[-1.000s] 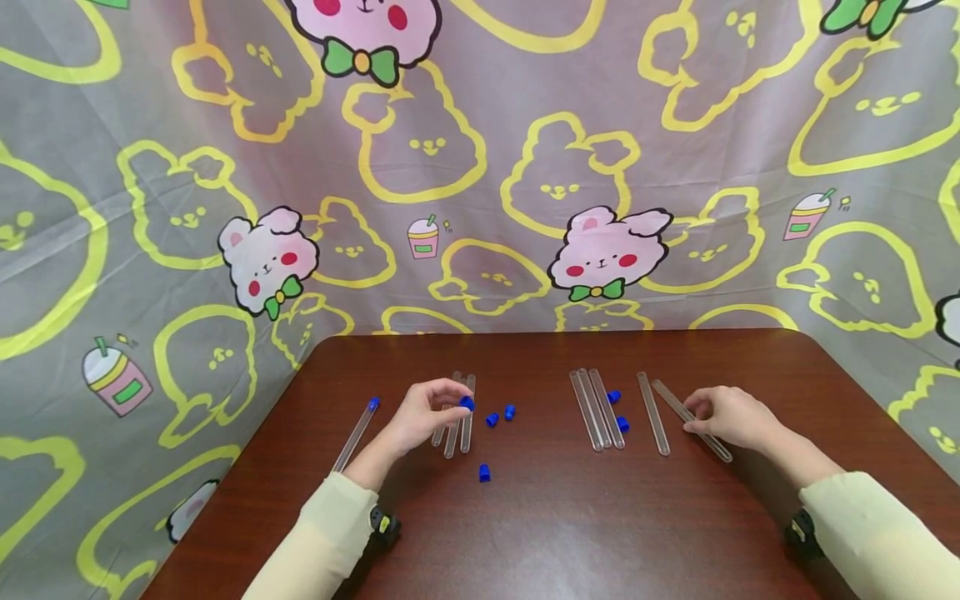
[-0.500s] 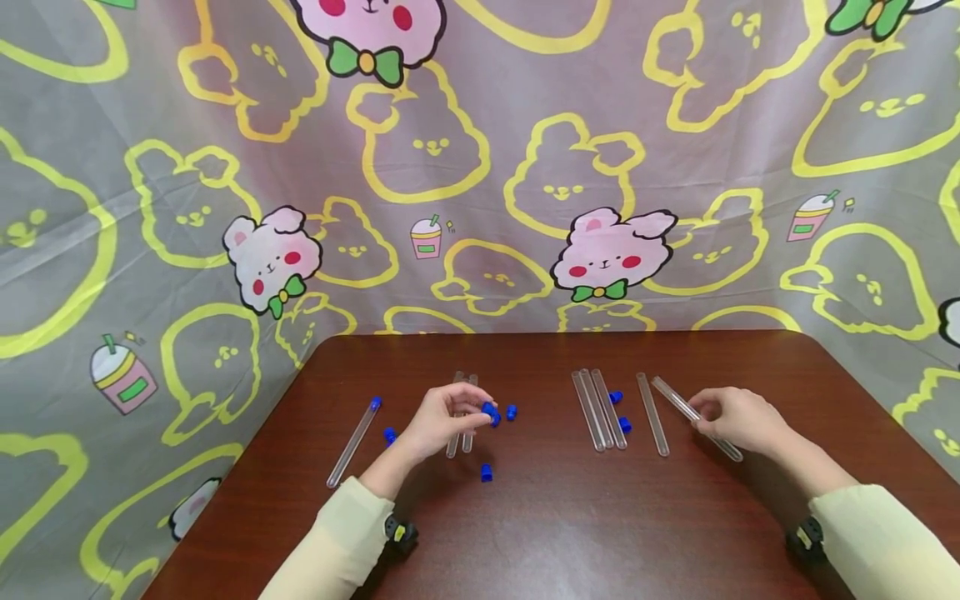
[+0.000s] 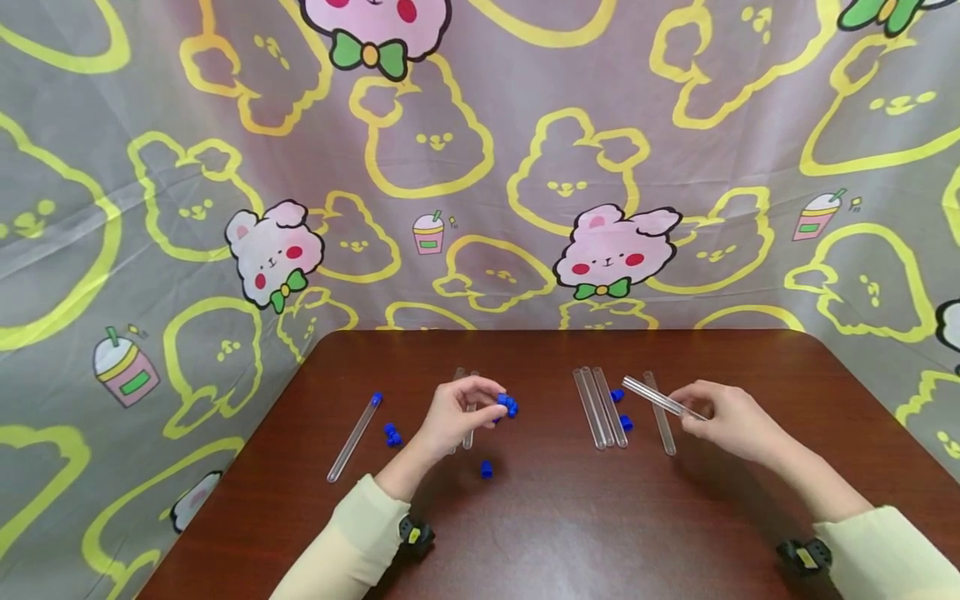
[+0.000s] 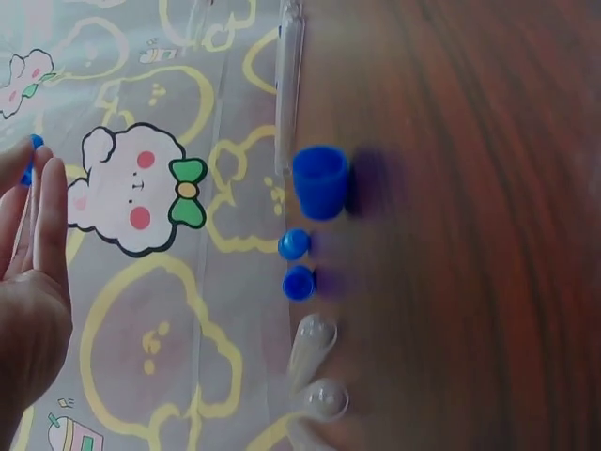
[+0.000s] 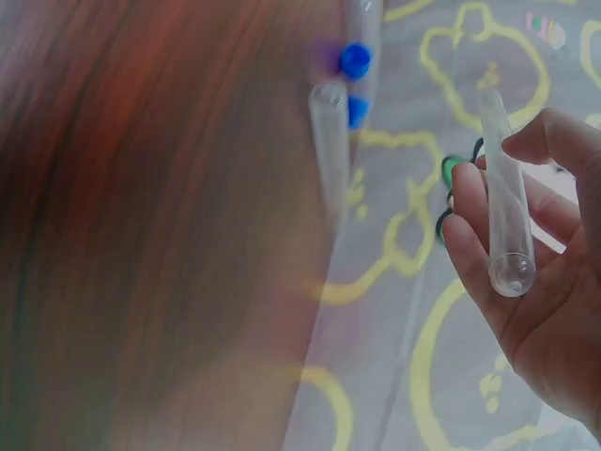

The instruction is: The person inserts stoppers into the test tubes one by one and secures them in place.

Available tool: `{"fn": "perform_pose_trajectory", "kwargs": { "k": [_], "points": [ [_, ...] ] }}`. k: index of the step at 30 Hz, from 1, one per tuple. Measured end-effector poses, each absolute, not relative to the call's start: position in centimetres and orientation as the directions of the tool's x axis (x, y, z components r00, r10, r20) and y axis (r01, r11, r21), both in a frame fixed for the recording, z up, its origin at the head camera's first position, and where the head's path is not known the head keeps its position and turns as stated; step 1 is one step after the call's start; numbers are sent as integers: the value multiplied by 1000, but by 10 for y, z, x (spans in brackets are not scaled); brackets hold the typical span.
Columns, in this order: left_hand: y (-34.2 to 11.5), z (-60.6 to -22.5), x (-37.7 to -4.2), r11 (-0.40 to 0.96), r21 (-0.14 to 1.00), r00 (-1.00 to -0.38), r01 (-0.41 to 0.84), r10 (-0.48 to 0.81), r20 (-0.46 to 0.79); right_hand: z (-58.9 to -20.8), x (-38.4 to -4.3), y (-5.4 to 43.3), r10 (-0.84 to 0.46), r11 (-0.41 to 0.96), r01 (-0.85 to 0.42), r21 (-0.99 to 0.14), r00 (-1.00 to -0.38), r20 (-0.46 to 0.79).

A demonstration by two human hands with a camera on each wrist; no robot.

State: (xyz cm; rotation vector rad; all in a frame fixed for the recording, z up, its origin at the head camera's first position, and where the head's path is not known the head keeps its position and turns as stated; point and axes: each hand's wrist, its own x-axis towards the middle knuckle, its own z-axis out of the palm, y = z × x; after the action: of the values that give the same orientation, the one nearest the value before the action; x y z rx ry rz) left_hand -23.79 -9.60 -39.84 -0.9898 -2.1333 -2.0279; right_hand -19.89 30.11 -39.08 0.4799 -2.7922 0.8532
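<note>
My left hand (image 3: 463, 417) pinches a blue cap (image 4: 35, 150) between thumb and fingertips, above the table. In the head view this cap overlaps another blue cap (image 3: 513, 409), so the two are hard to separate there. Clear test tubes (image 3: 468, 437) lie partly hidden behind that hand. My right hand (image 3: 727, 418) holds a clear test tube (image 5: 508, 202) between thumb and fingers, raised off the table and tilted, its rounded end towards the palm. Beneath it in the head view lies another test tube (image 3: 663, 425).
On the brown table (image 3: 547, 525), a tube with a blue cap (image 3: 354, 439) lies at the left, near loose blue caps (image 3: 392, 435). One cap (image 3: 487, 470) sits nearer the front. Several tubes (image 3: 600, 408) lie right of centre, beside two caps (image 3: 626, 423). A patterned curtain (image 3: 487, 167) stands behind.
My right hand has lifted its test tube from the table and swung its far end left over the neighbouring tube. My left hand has moved right with the cap, uncovering caps on the left.
</note>
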Motion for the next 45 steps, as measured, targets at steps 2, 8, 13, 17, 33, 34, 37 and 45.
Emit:
{"fn": "perform_pose_trajectory", "kwargs": {
  "k": [2, 8, 13, 17, 33, 34, 37, 45],
  "points": [
    [-93, -399, -237, -64, 880, -796, 471, 399, 455, -388, -196, 295, -268, 761, -382, -525, -921, 281],
    [-86, -402, -236, -85, 889, -784, 450, 439, 439, -383, -188, 277, -348, 670, -518, -531, -852, 391],
    [-83, -402, -235, -65, 902, -787, 428, 464, 407, -376, -182, 265, -388, 613, -579, -538, -814, 433],
    [-81, -397, -233, -21, 900, -791, 435, 469, 393, -370, -178, 259, -398, 587, -589, -555, -807, 436],
    [-71, -357, -213, 50, 888, -780, 457, 502, 373, -360, -180, 245, -463, 464, -680, -569, -733, 498],
    [-71, -356, -213, 50, 887, -779, 459, 503, 375, -360, -180, 244, -464, 462, -680, -569, -732, 499],
    [-70, -354, -213, 55, 882, -777, 468, 501, 381, -358, -180, 242, -465, 464, -681, -567, -732, 498],
    [-69, -349, -210, 89, 876, -780, 475, 503, 372, -355, -181, 234, -486, 447, -684, -576, -726, 486]
  ]
}}
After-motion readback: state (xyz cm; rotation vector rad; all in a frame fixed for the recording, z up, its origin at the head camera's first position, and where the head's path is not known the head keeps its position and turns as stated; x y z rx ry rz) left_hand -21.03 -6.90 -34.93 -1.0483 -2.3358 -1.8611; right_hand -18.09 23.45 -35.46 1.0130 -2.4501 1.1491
